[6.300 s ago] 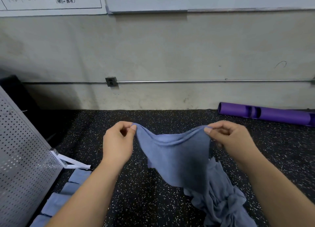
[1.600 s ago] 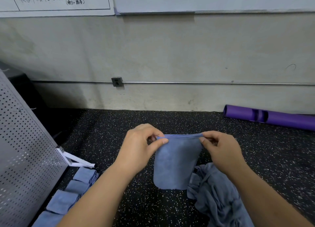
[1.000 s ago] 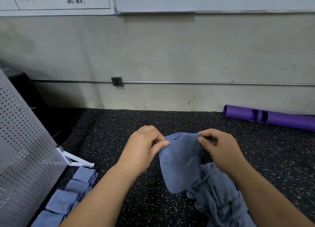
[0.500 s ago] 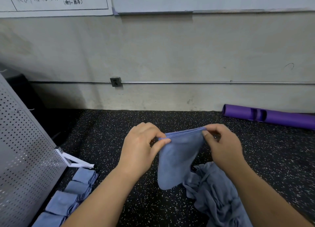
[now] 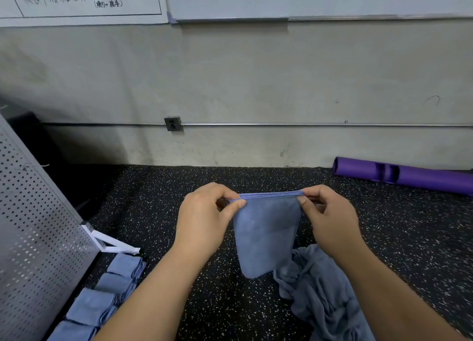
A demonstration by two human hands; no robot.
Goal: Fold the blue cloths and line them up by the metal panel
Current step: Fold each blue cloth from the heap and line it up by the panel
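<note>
Partly off-frame: unfolded cloth pile (image 5: 327,302).

Single head-worn view, looking forward and down, close over the floor (image 5: 179,187) toward the wall (image 5: 256,72)

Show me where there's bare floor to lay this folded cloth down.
Bare floor lies between the row of folded cloths and the unfolded pile, and past the held cloth up to the wall. Crowded: along the perforated metal panel, where its white foot closes the row's far end.
</note>
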